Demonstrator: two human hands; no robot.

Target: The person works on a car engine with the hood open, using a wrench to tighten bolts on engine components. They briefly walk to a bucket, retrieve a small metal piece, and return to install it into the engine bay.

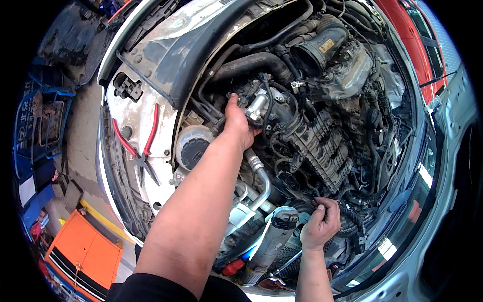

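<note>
My left hand (239, 123) reaches deep into the car's engine bay. Its fingers and thumb lie on either side of a silver-and-black metal engine part (259, 104), with some fingers hidden beneath it. Lower right of there, my right hand (322, 224) is closed, fingers curled beside the thumb, near dark hoses at the engine's side. Whatever it pinches cannot be made out. Between my forearms stands a dusty grey cylinder (274, 241) with a black top. Red-handled pliers (143, 160) rest, jaws toward me, on the white body panel (118, 108) left of my left arm.
A round reservoir with a black cap (193, 153) sits beside my left forearm. Bent metal pipes (262, 189) run between my arms. The ribbed engine housing (322, 151) fills the middle. An orange cabinet (84, 246) is at lower left, a red car (410, 45) at upper right.
</note>
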